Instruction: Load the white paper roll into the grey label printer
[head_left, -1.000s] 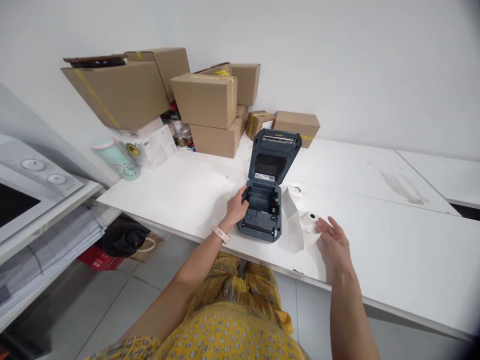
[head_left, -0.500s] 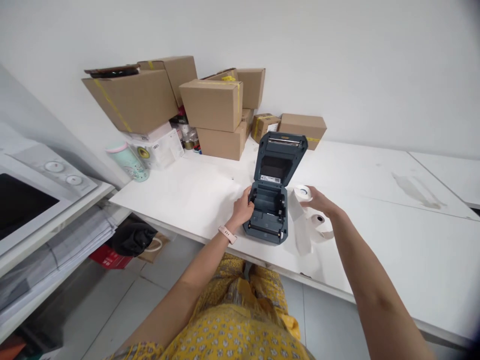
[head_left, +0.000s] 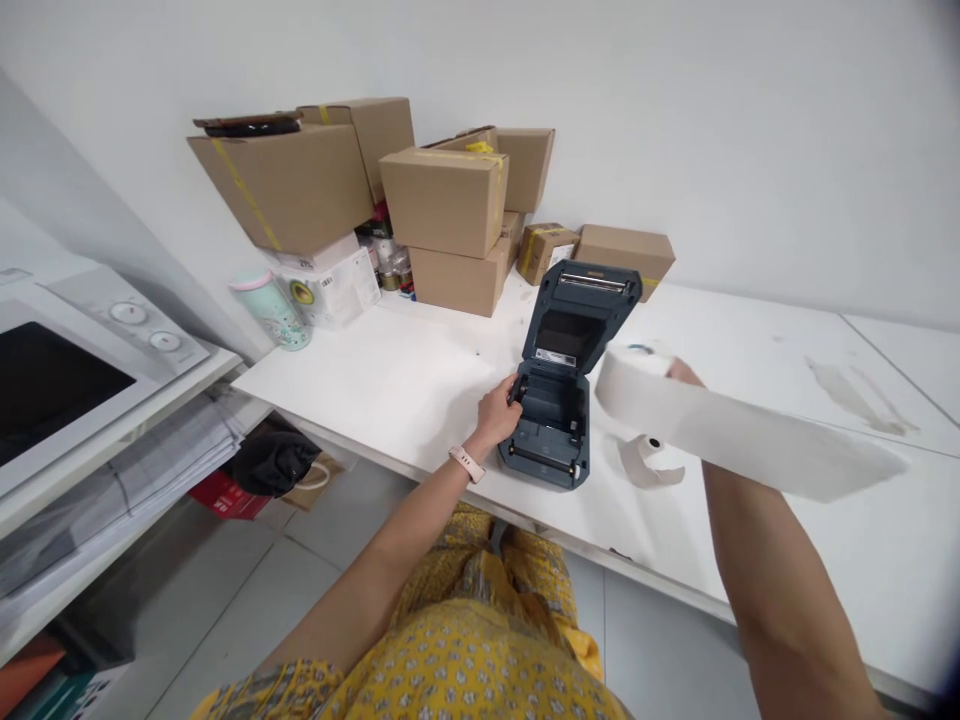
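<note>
A dark grey label printer [head_left: 541, 443] stands on the white table with its lid [head_left: 585, 310] raised, and its inner bay shows no roll. My left hand [head_left: 497, 412] is closed on the printer's left side, fingers at the inner edge of the bay. To the right of the printer, my right hand [head_left: 684, 374] grips a large white paper roll [head_left: 630, 388] lifted off the table; the roll hides most of the fingers. A long loose strip of its paper trails right across my forearm. Beneath it, a small roll with a dark core [head_left: 643, 462] lies partly unwound.
Cardboard boxes [head_left: 442, 205] are stacked at the back left, and smaller boxes [head_left: 626, 250] lie behind the printer. A mint tumbler [head_left: 274, 312] stands beside a white box [head_left: 337, 292]. On the far left is a microwave [head_left: 97, 350] on a shelf. The table's front edge [head_left: 420, 475] runs close to my body.
My right hand has raised the large paper roll from the table, and its loose strip has swung from the front to the right. My left hand stays on the printer. The view shifted slightly.
</note>
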